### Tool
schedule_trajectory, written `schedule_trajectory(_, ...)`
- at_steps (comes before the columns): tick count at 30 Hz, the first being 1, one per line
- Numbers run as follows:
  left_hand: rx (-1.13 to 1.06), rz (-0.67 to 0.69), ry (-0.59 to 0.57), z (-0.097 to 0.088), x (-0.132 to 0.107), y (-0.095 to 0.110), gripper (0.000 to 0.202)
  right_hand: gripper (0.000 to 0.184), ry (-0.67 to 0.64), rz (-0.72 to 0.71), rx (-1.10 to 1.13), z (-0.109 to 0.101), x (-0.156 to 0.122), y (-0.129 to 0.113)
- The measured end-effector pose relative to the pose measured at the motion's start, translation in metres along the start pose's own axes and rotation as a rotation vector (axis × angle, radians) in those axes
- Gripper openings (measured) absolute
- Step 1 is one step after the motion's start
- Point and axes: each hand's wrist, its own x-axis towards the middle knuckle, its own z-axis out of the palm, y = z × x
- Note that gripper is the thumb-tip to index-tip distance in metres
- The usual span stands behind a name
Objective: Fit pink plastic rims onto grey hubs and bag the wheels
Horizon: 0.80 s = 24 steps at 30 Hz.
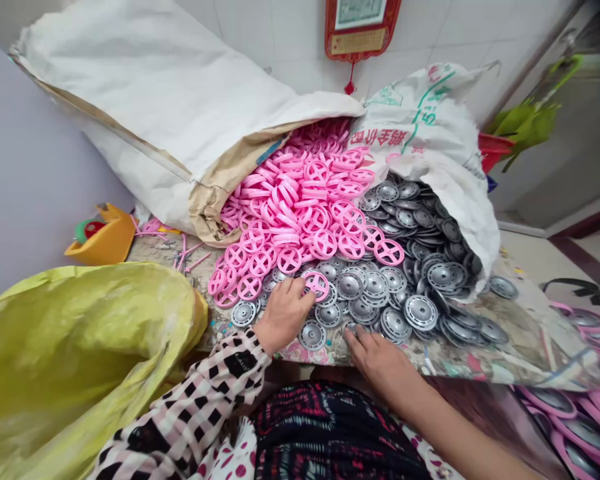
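A heap of pink four-spoked wheel rings [290,200] spills onto the table beside a pile of round grey wheel discs [375,287]. My left hand [285,315], in a checked sleeve, has its fingers curled down, with thumb and forefinger at the edge of one pink wheel ring [317,285]; its other fingertips are hidden. Close to the table's front edge, my right hand [380,360] has its bent fingertips on a grey wheel disc [351,327], largely covered by the fingers. A separate grey disc [313,335] lies flat between the hands.
A large white sack [180,100] holds the pink rings; a printed white sack [460,180] holds grey discs. At left are a yellow bag [90,347] and an orange container [113,233]. Assembled pink-and-grey wheels [575,427] lie low at right, beyond the table edge.
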Motion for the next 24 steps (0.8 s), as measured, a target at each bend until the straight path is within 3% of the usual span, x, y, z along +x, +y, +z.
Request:
schedule_trajectory(4,-0.101,0.061,0.050,0.002,-0.001,-0.005,0.017,0.037,0.096,0.005,0.140,-0.004,0.002,0.010)
schedule_trajectory(7,-0.358,-0.030,0.138,0.002,-0.003,-0.005,0.015,0.035,0.152,0.103,0.324,-0.008,0.005,0.012)
schedule_trajectory(11,-1.043,-0.433,0.196,-0.007,0.000,0.005,0.008,0.030,0.168,0.295,0.593,-0.017,0.012,0.009)
schedule_trajectory(14,-1.649,-0.771,0.165,-0.016,0.006,0.016,0.017,0.024,0.261,0.401,0.841,-0.036,0.024,0.011)
schedule_trajectory(17,-2.111,-0.920,0.099,-0.021,0.012,0.024,0.031,0.017,0.436,0.628,1.101,-0.057,0.047,0.017)
schedule_trajectory(20,-2.310,-0.945,0.013,-0.022,0.013,0.032,0.033,0.020,0.566,0.758,1.342,-0.067,0.071,0.019)
schedule_trajectory(22,-2.350,-0.957,-0.005,-0.023,0.011,0.038,0.033,0.018,0.565,0.710,1.367,-0.066,0.081,0.016)
schedule_trajectory(24,-2.329,-0.948,0.017,-0.023,0.009,0.043,0.035,0.016,0.538,0.618,1.239,-0.061,0.083,0.009)
